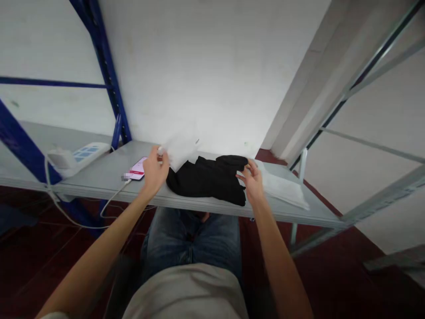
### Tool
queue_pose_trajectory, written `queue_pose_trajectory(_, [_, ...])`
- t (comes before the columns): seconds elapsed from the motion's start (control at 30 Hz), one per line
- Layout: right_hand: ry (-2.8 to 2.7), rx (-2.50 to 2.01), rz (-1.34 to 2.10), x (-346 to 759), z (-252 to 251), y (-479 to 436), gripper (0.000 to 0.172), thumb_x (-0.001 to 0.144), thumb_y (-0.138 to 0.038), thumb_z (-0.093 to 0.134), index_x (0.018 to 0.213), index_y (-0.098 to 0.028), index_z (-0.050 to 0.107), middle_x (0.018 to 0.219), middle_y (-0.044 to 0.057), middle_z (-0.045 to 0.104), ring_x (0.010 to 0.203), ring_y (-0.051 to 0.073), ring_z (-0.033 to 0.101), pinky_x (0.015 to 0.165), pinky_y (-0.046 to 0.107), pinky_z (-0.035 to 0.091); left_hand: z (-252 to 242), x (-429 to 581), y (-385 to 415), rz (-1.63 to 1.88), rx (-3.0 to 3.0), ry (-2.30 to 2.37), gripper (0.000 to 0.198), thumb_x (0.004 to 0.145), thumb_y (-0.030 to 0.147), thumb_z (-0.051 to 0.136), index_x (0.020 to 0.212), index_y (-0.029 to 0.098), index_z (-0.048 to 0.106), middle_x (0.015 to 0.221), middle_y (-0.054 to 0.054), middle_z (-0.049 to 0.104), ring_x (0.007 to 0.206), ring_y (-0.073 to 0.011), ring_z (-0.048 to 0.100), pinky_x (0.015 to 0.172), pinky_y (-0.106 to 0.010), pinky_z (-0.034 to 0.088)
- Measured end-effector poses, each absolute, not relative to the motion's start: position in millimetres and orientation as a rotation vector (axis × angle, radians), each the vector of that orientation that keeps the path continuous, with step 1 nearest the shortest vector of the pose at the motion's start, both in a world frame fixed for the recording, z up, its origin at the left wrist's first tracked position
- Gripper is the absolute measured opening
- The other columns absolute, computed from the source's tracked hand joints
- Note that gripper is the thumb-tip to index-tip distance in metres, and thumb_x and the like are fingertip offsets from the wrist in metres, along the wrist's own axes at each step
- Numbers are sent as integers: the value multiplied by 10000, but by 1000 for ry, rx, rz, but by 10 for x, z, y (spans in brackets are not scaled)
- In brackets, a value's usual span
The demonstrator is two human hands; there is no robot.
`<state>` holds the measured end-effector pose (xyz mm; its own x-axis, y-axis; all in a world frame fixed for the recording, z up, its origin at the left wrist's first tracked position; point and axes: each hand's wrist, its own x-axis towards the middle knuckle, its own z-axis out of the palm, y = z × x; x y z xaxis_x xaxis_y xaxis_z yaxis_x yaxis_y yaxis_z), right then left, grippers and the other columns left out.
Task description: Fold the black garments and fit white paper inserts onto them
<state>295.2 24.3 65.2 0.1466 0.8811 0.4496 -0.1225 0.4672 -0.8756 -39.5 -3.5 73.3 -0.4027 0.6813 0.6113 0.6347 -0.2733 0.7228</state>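
A folded black garment [207, 179] lies on a grey metal shelf [99, 177] in front of me. My left hand [154, 170] is at the garment's left end, pinching the corner of a thin white sheet or bag [181, 149] that rises blurred above the garment. My right hand [252, 179] rests at the garment's right edge, fingers curled on the black cloth. A flat white sheet or bag [282, 186] lies on the shelf just right of that hand.
A phone with a pink screen [137, 170] lies left of my left hand, a white cable running from it over the shelf edge. A white power strip [78, 156] sits further left by a blue rack post [108, 75]. A grey rack frame [332, 133] stands right.
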Motion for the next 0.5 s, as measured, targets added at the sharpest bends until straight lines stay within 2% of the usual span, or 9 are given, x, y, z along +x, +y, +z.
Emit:
queue_pose_trajectory(0.07, [-1301,-806,880,2893,616,342,364,767,-437,785,1101,-300,738,1116,8,684,954,179,692,729,287,631,725,-353,-50,1850,1663,1864,313,1044,443,474,1191,192,593,1017,-87,772,927,-216,757,822,-331,589])
queue_pose_trajectory(0.17, [-1516,-918,918,2863,524,454,218,825,-394,699,995,-267,749,1118,20,720,956,192,693,732,308,638,710,-251,-82,1844,1729,1834,337,1068,462,424,1148,196,615,1037,-92,777,932,-220,763,793,-309,589])
queue_pose_trajectory(0.27, [-1717,-1129,725,2906,448,432,187,869,-306,615,966,-232,758,1084,54,750,920,206,704,740,332,627,679,-122,-112,1775,1884,1780,359,1079,441,398,1101,196,659,1023,-94,783,925,-239,769,826,-344,597])
queue_pose_trajectory(0.4, [-1654,-1202,156,2894,546,126,326,950,-288,522,1175,-204,743,1165,115,729,906,212,699,716,320,590,591,85,-142,1685,2293,1534,343,1075,367,434,1165,195,718,1195,-110,779,1186,-266,706,1071,-447,546])
queue_pose_trajectory(0.5, [-1755,-1122,10,2754,725,-179,364,1004,-337,543,1314,-238,704,1024,67,750,790,182,689,742,307,567,521,240,-179,1581,2530,1306,341,1081,315,446,1253,208,721,1300,-94,752,1311,-258,638,1158,-498,504])
